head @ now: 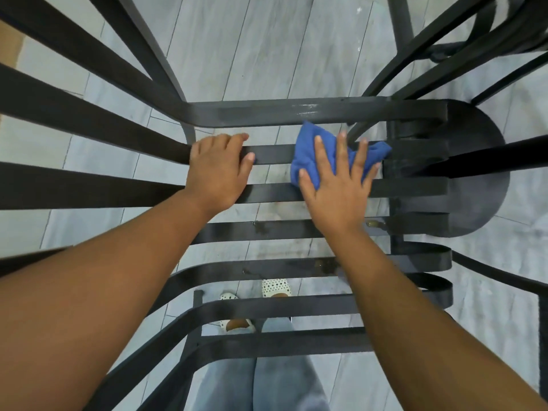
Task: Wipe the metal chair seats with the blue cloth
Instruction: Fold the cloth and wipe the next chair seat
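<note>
Chair seat slats (275,229): dark painted metal, matt, smooth; wet sheen on far slat. Cloth (308,149): blue, soft woven fabric, matt. Floor (252,40): grey wood-grain planks, low gloss. Trousers (261,381): grey fabric.

Pale grey plank flooring (261,46) with thin dark seams fills the frame under even, soft light, a tan strip (10,47) shows at the upper left edge, and another dark metal chair frame (462,34) stands in the upper right corner.
</note>
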Action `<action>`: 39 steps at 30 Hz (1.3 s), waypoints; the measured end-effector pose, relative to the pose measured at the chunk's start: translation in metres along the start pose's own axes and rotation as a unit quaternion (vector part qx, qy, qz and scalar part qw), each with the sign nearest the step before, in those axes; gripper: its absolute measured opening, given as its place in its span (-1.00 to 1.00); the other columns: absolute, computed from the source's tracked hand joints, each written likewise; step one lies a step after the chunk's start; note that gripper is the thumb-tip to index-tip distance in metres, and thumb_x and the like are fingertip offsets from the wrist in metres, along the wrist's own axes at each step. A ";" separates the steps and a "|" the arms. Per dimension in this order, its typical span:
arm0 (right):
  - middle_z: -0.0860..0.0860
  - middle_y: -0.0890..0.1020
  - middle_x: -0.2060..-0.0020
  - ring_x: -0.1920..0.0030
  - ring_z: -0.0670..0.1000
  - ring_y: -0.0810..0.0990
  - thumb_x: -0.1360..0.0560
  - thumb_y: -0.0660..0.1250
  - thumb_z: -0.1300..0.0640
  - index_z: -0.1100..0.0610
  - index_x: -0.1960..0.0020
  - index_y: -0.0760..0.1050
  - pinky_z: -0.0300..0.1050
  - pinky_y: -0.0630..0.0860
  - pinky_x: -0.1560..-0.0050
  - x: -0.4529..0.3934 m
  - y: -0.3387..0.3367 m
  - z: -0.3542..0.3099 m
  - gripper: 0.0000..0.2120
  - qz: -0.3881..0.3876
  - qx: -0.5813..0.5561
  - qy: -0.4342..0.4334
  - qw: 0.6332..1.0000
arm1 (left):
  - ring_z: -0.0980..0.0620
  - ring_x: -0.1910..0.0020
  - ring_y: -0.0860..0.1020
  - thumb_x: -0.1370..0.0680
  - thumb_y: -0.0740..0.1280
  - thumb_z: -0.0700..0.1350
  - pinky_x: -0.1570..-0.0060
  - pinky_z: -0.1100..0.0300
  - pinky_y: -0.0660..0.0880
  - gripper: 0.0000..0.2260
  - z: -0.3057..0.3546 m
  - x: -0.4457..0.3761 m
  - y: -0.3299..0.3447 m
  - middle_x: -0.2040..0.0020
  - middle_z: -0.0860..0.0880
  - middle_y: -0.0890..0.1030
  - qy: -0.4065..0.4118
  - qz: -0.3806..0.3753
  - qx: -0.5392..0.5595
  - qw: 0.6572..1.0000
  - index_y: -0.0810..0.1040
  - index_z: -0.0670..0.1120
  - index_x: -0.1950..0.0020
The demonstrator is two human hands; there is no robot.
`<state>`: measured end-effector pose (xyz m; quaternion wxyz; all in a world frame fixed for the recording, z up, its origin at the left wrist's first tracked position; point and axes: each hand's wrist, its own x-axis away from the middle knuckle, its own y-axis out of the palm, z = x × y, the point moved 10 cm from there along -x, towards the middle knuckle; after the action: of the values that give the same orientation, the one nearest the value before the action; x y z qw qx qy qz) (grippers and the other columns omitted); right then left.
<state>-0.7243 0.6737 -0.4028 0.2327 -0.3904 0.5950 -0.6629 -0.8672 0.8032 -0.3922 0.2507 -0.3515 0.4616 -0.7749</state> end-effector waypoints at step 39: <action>-0.05 -0.14 -0.54 -0.51 0.14 -0.24 -0.62 -0.10 -0.14 -0.13 -0.53 -0.14 0.20 -0.24 -0.44 -0.018 -0.015 0.102 -0.49 -0.002 -0.085 0.179 0.980 | -0.14 -0.34 0.21 -0.63 0.01 0.09 -0.41 -0.12 -0.15 -0.61 0.109 -0.028 0.052 -0.30 -0.13 0.30 0.022 -0.022 -0.004 1.000 0.24 -0.03 -0.42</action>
<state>-0.6301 0.6288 -0.3939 0.0872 -0.2853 0.6805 -0.6693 -0.7622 0.7409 -0.4120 0.2224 -0.3454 0.4624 -0.7858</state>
